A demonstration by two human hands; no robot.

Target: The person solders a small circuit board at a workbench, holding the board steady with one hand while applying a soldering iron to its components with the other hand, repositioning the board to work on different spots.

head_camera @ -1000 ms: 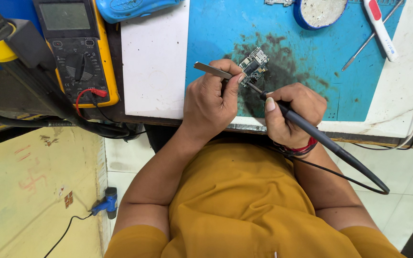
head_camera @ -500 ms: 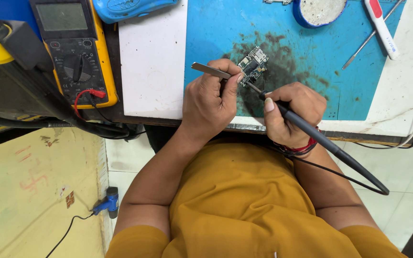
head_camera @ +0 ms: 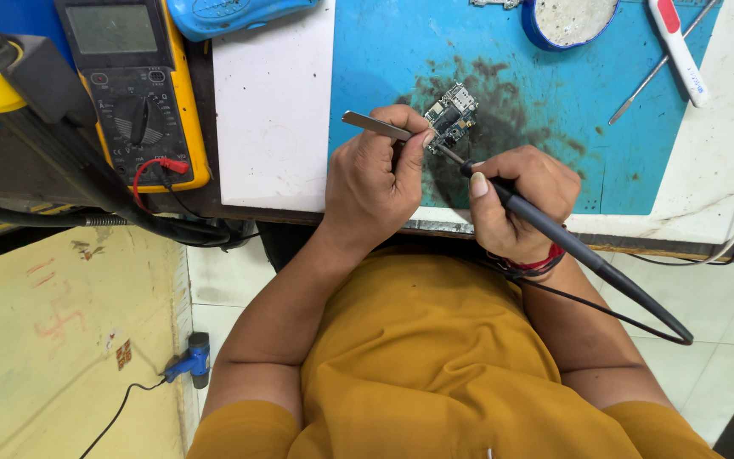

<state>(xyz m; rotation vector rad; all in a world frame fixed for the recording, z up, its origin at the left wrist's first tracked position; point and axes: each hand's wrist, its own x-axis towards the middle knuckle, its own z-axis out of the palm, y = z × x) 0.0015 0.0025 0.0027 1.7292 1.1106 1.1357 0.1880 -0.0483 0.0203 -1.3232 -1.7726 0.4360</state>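
1. Nothing has shifted much since the earlier frames: your hands and the small circuit board (head_camera: 451, 111) sit where they were.
2. Your bench (head_camera: 707, 170) carries a blue mat (head_camera: 401, 42) with a dark scorched patch around the board.
3. Left of the mat lies a blank white rectangular sheet (head_camera: 273, 102), and beyond it a yellow-cased multimeter (head_camera: 133, 89) with a grey screen and a red lead plugged in.
4. A round blue-rimmed tin (head_camera: 569, 19) sits at the mat's top edge.
5. Your left hand (head_camera: 380, 183) is clenched around metal tweezers (head_camera: 375, 125), tips touching the board.
6. Your right hand (head_camera: 516, 200) grips a black soldering iron (head_camera: 571, 242), tip at the board's lower edge.
7. That board is small, dark, tilted, crowded with silvery parts.
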